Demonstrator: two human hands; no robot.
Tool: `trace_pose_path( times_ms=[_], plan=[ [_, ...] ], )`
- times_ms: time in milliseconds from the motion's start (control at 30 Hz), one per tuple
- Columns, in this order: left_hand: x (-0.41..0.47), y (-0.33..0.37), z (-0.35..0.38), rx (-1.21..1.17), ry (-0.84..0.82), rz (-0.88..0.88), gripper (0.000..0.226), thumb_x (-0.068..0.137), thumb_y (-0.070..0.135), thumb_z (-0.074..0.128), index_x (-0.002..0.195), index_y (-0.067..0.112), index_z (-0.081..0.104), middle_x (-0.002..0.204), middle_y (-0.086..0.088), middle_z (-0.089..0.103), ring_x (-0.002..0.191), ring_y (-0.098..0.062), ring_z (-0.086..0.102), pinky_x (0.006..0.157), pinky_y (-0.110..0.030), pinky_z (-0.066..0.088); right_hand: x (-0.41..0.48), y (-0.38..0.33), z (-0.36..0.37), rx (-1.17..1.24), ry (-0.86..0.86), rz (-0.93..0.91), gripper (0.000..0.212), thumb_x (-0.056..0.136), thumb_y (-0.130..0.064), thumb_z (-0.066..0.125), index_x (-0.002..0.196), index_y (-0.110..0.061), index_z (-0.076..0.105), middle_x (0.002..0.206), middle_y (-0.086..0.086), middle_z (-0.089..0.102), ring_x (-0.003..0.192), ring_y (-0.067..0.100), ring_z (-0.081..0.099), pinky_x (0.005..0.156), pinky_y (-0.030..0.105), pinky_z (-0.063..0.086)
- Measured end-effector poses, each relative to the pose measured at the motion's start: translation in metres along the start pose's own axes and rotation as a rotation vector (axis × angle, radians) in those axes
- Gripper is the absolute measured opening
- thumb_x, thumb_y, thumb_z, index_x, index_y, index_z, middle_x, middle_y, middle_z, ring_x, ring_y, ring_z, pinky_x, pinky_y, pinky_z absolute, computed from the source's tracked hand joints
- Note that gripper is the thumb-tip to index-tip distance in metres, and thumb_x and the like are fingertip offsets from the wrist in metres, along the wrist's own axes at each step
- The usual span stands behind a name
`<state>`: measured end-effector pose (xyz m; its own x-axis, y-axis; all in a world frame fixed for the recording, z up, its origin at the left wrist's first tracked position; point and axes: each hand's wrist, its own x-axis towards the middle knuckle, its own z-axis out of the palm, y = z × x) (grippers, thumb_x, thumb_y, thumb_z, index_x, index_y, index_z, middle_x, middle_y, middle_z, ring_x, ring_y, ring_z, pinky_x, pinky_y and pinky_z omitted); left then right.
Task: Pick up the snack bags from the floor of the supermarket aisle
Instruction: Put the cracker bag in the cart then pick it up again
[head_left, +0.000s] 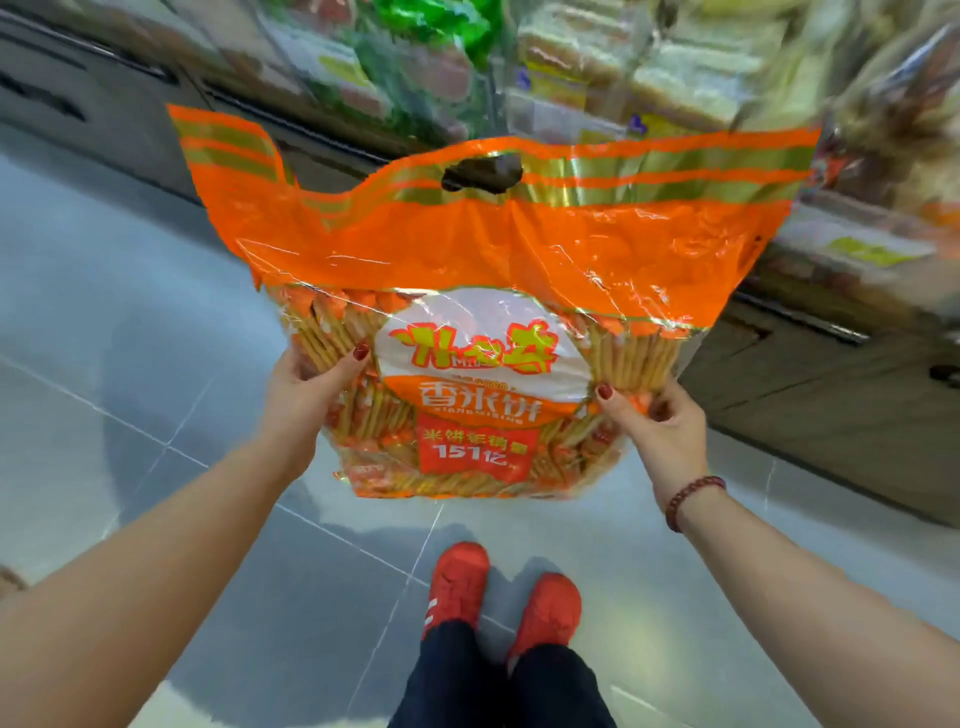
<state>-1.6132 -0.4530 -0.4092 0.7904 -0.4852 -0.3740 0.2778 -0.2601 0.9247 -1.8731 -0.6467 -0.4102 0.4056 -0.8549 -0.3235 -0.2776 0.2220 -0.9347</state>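
A large orange snack bag (483, 322) is held upright in the air, clear of the grey tiled floor (156, 364), in front of blurred shelves (597, 67) of packaged goods. Its left edge is gripped by the left hand (306, 395), thumb laid across the front and fingers hidden behind. Its right edge is pinched by the right hand (654, 421), thumb on the front and fingers curled at the side. A red bead bracelet (693, 499) is worn on the right wrist. Two red shoes (504, 592) are seen on the floor beneath the bag.
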Motion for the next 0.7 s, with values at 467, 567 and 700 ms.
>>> trace_pose_path(
  times_ms=[467,567,700],
  plan=[
    [-0.137,0.357,-0.228,-0.236,0.282,0.417,0.033,0.081,0.012,0.063,0.099,0.037,0.049,0.059,0.016,0.059,0.046,0.004,0.049,0.042,-0.012,0.036,-0.075,-0.426,0.177,0.039,-0.285,-0.323,0.026,0.070,-0.036,0.082,0.072,-0.012,0.072,0.079,0.006,0.073,0.074,0.015,0.062,0.082,0.040,0.053],
    [-0.156,0.409,-0.268,-0.230,0.323,0.496,0.031,0.091,0.000,0.050,0.090,0.031,0.046,0.052,0.018,0.059,0.045,0.005,0.052,0.042,-0.010,0.037,-0.095,-0.496,0.215,0.032,-0.316,-0.357,0.054,0.051,-0.061,0.083,0.075,-0.013,0.074,0.075,0.000,0.072,0.071,0.012,0.064,0.078,0.034,0.054],
    [-0.172,0.467,-0.317,-0.200,0.419,0.594,0.032,0.091,-0.001,0.052,0.095,0.030,0.051,0.057,0.020,0.063,0.048,0.006,0.056,0.044,-0.011,0.039,-0.117,-0.561,0.265,0.095,-0.359,-0.443,0.053,0.046,-0.062,0.084,0.059,-0.013,0.071,0.069,0.003,0.068,0.067,0.015,0.057,0.069,0.035,0.047]
  ],
)
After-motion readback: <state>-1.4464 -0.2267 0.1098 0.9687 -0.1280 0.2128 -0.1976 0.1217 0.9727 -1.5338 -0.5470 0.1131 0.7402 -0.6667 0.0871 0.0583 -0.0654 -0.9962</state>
